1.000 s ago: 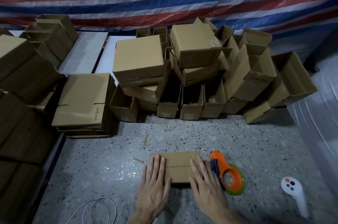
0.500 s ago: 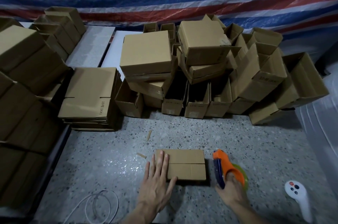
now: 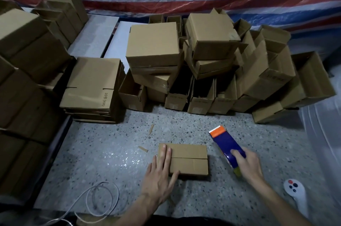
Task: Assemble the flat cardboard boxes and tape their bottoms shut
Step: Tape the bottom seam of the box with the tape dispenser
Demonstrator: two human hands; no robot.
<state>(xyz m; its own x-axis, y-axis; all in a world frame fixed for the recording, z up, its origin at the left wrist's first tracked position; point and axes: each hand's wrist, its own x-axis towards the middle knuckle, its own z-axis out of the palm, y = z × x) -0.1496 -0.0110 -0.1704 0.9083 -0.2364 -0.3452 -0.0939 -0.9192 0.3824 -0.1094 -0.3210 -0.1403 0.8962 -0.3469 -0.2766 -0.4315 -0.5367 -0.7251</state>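
Small brown cardboard box (image 3: 190, 159), closed flaps and centre seam facing up, lying on the grey speckled floor (image 3: 110, 161). Left hand (image 3: 158, 176) rests flat on the box's left end, fingers (image 3: 165, 153) straight and pressed together, thumb against the near edge. Right hand (image 3: 249, 166) grips a blue-and-orange tape dispenser (image 3: 227, 142), fingers curled over its body, orange end beyond the fingertips, apart from the box. Stack of flat cardboard blanks (image 3: 92, 85) lies well beyond the left fingertips.
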